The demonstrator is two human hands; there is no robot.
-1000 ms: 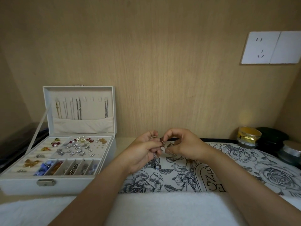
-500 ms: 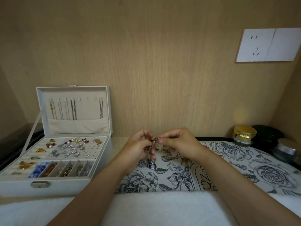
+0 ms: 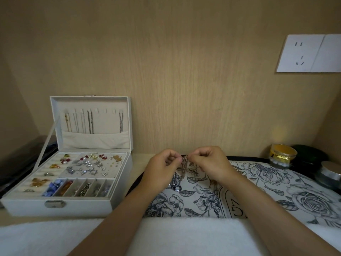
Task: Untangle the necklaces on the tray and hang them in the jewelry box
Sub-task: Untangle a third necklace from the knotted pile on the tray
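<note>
Left hand (image 3: 162,170) and right hand (image 3: 208,163) close together above the floral tray (image 3: 276,183), each pinching the tangled necklaces (image 3: 184,161) between thumb and fingertips, loose chain dangling to six o'clock, open white jewelry box (image 3: 27,206) at nine o'clock of the hands, hung chains (image 3: 90,122) in its lid

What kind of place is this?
Probably a home dressing nook, not a lab: an open jewelry box with chains hung in its lid, a gold jar by the wall, and a wall socket on wood panelling.
</note>
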